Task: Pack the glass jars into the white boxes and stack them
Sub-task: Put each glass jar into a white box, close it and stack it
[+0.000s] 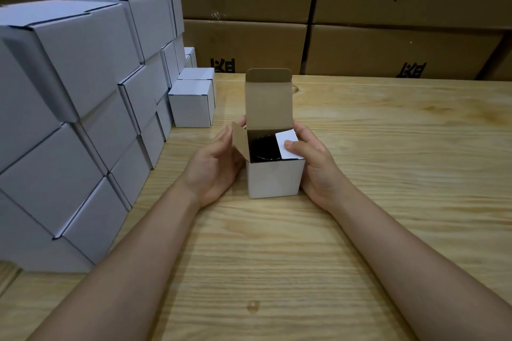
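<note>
I see one small white cardboard box (273, 180) standing upright on the pale wooden table (277, 257), roughly dead centre of my view. Its brown-lined top lid (268, 99) stands up at the 12 o'clock side, fully open. Inside, a dark glass jar (264, 148) sits down in the box, only its rim and shadowed top visible. Left hand (213, 163) cups the box's 9 o'clock side, fingers partly curled, touching the brown left side flap (240, 141), which angles outward and up. Right hand (315, 163) wraps the 3 o'clock side, thumb (291, 144) pressing on the white right side flap (289, 147), which is folded partway in over the jar. So both hands are holding the box, not spread wide; I can't tell how firm the grip is. Both bare forearms run in from 6 o'clock. At 9 to 11 o'clock a stacked wall of closed white boxes (83, 108) stands on the table, several layers high, stepping down toward a lower pair of closed white boxes (192, 102) at about 11 o'clock, near the open box but apart from it. Behind the table, 12 to 2 o'clock, large brown shipping cartons (360, 44) with black printed marks are stacked.
</note>
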`<action>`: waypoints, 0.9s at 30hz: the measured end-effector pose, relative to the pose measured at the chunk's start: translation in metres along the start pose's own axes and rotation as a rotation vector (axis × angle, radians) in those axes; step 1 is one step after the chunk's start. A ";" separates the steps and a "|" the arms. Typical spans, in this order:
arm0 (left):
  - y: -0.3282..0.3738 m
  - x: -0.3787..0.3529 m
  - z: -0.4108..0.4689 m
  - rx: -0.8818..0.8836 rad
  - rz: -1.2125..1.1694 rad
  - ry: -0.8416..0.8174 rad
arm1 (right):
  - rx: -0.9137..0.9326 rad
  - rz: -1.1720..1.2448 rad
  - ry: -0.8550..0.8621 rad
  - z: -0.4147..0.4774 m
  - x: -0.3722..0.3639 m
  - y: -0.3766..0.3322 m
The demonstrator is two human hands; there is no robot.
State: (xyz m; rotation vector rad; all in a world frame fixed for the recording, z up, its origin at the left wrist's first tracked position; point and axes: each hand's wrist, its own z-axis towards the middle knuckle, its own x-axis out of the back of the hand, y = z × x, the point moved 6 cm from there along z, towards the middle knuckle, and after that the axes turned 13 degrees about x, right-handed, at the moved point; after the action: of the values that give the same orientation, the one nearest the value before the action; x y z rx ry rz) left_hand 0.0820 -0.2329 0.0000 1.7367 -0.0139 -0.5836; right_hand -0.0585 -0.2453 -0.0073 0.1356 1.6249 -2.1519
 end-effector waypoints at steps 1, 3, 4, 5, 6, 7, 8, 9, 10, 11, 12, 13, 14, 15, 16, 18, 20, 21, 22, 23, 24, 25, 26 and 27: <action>-0.001 -0.002 0.001 -0.006 0.060 0.032 | 0.006 -0.002 0.001 0.000 0.000 0.000; -0.003 0.000 0.004 -0.019 0.117 0.144 | 0.019 -0.006 0.004 -0.001 0.000 0.000; -0.005 0.001 0.005 -0.026 0.116 0.192 | 0.022 -0.007 0.002 -0.001 -0.001 0.000; -0.005 0.002 0.006 -0.040 0.113 0.227 | 0.024 -0.009 -0.001 -0.002 -0.001 0.000; -0.006 0.001 0.008 -0.059 0.117 0.249 | 0.029 -0.013 -0.007 -0.002 -0.002 -0.001; -0.005 0.000 0.007 -0.087 0.130 0.271 | 0.039 -0.022 -0.019 -0.002 -0.002 -0.002; -0.004 0.000 0.007 -0.114 0.147 0.294 | 0.050 -0.031 -0.033 -0.002 -0.002 -0.003; -0.002 -0.002 0.006 -0.134 0.168 0.311 | 0.063 -0.031 -0.049 -0.002 -0.002 -0.005; -0.001 -0.003 0.005 -0.147 0.180 0.313 | 0.081 -0.018 -0.072 -0.002 -0.003 -0.007; -0.001 -0.003 0.004 -0.151 0.180 0.308 | 0.099 0.001 -0.101 -0.002 -0.004 -0.008; -0.002 -0.003 0.004 -0.154 0.176 0.300 | 0.114 0.016 -0.126 -0.003 -0.005 -0.010; -0.002 -0.003 0.004 -0.158 0.181 0.296 | 0.124 0.024 -0.143 -0.004 -0.006 -0.011; -0.001 -0.003 0.004 -0.170 0.193 0.291 | 0.132 0.024 -0.148 -0.004 -0.007 -0.012; 0.000 -0.004 0.003 -0.181 0.205 0.284 | 0.137 0.011 -0.155 -0.005 -0.008 -0.012; 0.001 -0.004 0.002 -0.190 0.214 0.278 | 0.139 -0.010 -0.167 -0.005 -0.010 -0.011; 0.002 -0.005 0.000 -0.199 0.223 0.277 | 0.142 -0.052 -0.168 -0.005 -0.012 -0.009; 0.002 -0.006 -0.001 -0.205 0.229 0.276 | 0.159 -0.063 -0.155 -0.004 -0.011 -0.009; 0.002 -0.006 -0.001 -0.200 0.230 0.274 | 0.174 -0.062 -0.148 -0.004 -0.010 -0.010; 0.001 -0.007 0.000 -0.189 0.230 0.269 | 0.191 -0.062 -0.147 -0.005 -0.010 -0.011; -0.001 -0.007 0.000 -0.171 0.230 0.265 | 0.204 -0.069 -0.150 -0.005 -0.009 -0.011; -0.002 -0.007 0.000 -0.149 0.226 0.259 | 0.214 -0.078 -0.158 -0.006 -0.010 -0.012; -0.004 -0.007 0.000 -0.126 0.216 0.247 | 0.223 -0.087 -0.170 -0.007 -0.011 -0.013; -0.005 -0.007 0.000 -0.105 0.198 0.230 | 0.225 -0.097 -0.184 -0.007 -0.011 -0.015; -0.006 -0.007 0.000 -0.090 0.174 0.204 | 0.221 -0.108 -0.196 -0.007 -0.011 -0.015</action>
State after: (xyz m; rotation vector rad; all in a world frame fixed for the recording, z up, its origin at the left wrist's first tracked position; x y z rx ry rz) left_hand 0.0735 -0.2293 -0.0029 1.6803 0.0049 -0.2745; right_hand -0.0556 -0.2321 0.0075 -0.0969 1.3109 -2.3412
